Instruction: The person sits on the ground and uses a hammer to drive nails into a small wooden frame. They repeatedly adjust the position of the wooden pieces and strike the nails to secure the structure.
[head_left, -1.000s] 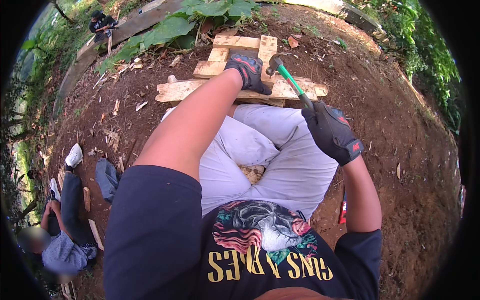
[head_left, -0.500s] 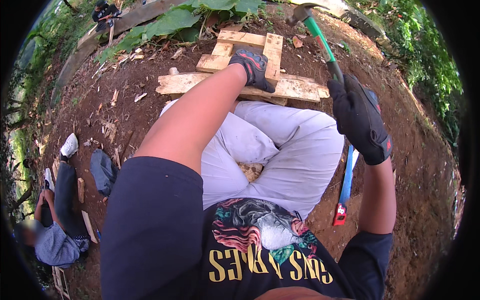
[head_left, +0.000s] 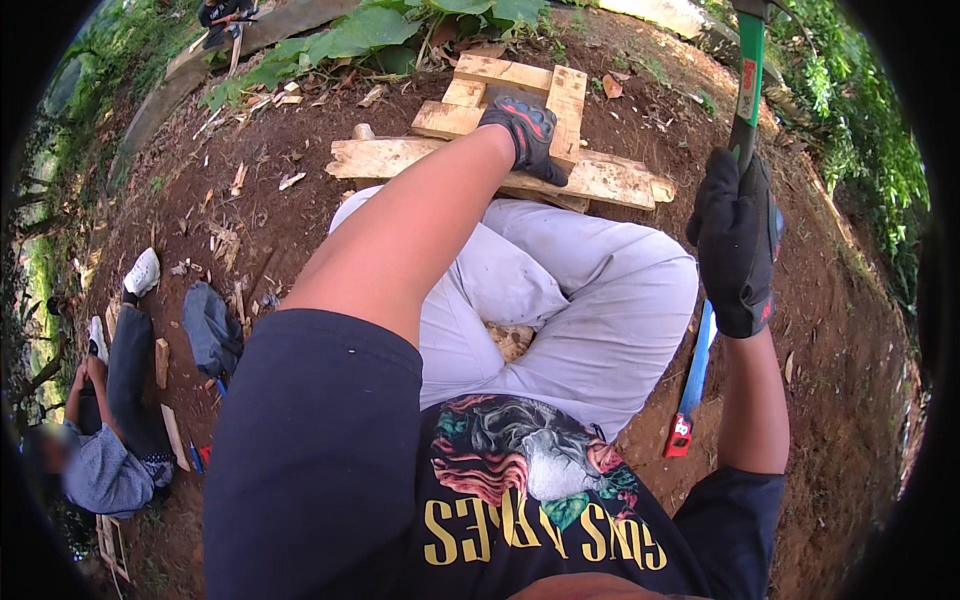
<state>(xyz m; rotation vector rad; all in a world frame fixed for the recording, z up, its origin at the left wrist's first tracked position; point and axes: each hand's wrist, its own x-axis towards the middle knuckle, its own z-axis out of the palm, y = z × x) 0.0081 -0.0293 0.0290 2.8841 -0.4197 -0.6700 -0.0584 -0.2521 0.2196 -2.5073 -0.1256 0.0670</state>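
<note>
My right hand [head_left: 738,240], in a black glove, is closed round the lower end of a hammer [head_left: 749,80]. The hammer is raised upright at the right, with a green handle section and its head partly cut off by the top edge. My left hand [head_left: 525,140], gloved in black with red marks, is closed on a small wooden frame [head_left: 567,105] of nailed-looking pale boards, at its near right side. Some of its fingertips are hidden. Below the frame lies a rough plank [head_left: 620,178], crosswise just beyond my crossed legs.
On the ground by my right knee lies a long blue tool with a red end [head_left: 690,385]. A seated person [head_left: 110,460] is at the left, near a dark cloth [head_left: 210,335] and wood scraps. Another person [head_left: 222,18] sits far left. Broad leaves [head_left: 365,45] grow behind the frame.
My right hand has lifted the hammer and moved it to the right, away from the frame. The left hand keeps its place on the frame; the whole view has shifted slightly.
</note>
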